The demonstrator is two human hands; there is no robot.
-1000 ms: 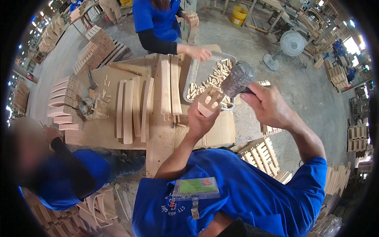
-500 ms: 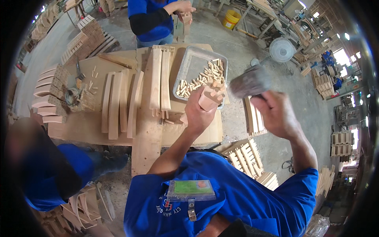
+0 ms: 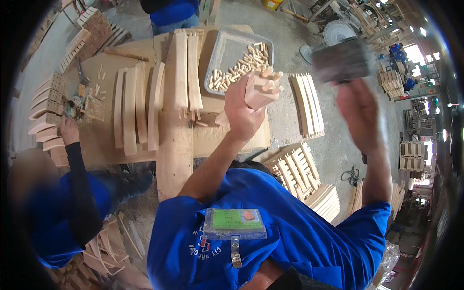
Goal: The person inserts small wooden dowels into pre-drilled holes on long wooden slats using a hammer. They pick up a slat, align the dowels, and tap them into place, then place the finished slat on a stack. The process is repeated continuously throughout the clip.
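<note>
My left hand [image 3: 240,115] is wrapped round a pale wooden chair-part-like piece [image 3: 257,98], its end tilted up toward the right. Several wooden dowels [image 3: 271,86] stick out of that end. Raised to the right, my right hand [image 3: 360,112] grips a mallet with a dark block-shaped head [image 3: 340,61]; both are smeared by motion. The mallet head is apart from the dowels. Just behind my left hand lies a grey metal tray [image 3: 227,46] with a heap of loose dowels [image 3: 240,66].
Curved wooden slats [image 3: 129,111] lie on the table [image 3: 104,145]. At left a co-worker's hand [image 3: 70,129] is at a small pot [image 3: 73,108]. Another person [image 3: 174,18] stands beyond the table. Doweled slats [image 3: 308,104] and stacked wooden parts [image 3: 296,169] are to the right.
My right hand has swung the mallet up and right, away from the dowels. The view has shifted. The left co-worker's arm now reaches to the pot.
</note>
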